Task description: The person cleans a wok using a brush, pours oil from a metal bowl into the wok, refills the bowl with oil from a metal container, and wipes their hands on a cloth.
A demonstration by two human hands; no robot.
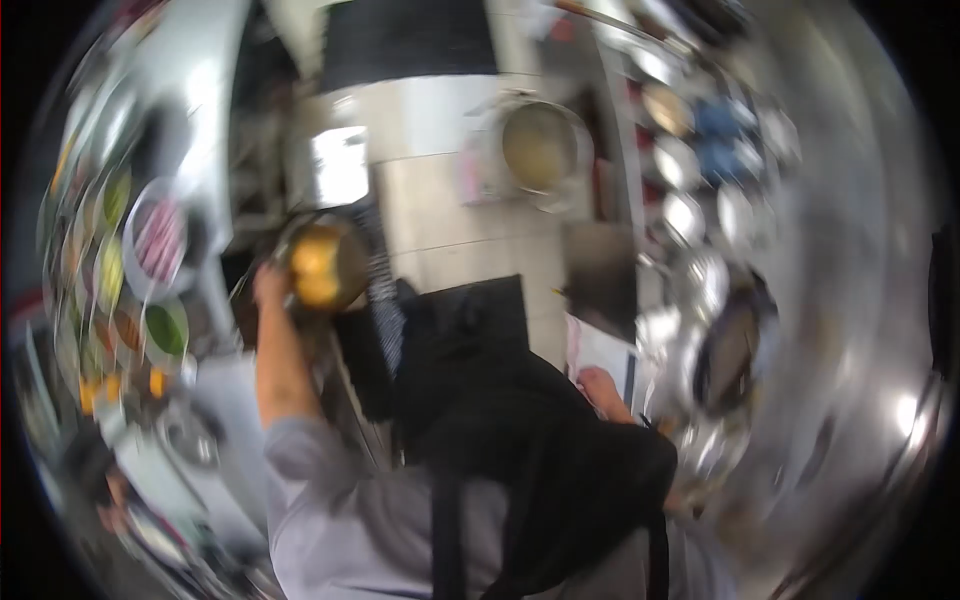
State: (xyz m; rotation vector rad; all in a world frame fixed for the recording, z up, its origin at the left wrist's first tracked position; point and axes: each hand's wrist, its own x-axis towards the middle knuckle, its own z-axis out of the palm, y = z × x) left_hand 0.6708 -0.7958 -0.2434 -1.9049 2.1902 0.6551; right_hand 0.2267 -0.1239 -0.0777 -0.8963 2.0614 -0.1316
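Note:
My left hand (270, 287) is closed on the rim or handle side of a round metal pan (353, 262), held out at the left. Orange-yellow food (317, 266) lies inside it. Lower right, my right hand (597, 388) is closed at the edge of a white sheet, paper or cloth (606, 352); blur hides exactly how its fingers meet it.
A large pot (541, 148) stands on the tiled floor ahead. Containers of food, among them a bowl of pink pieces (158, 240), line the left counter. Metal bowls and pans (730, 355) crowd the right side. A person's hand (115, 500) shows at the lower left.

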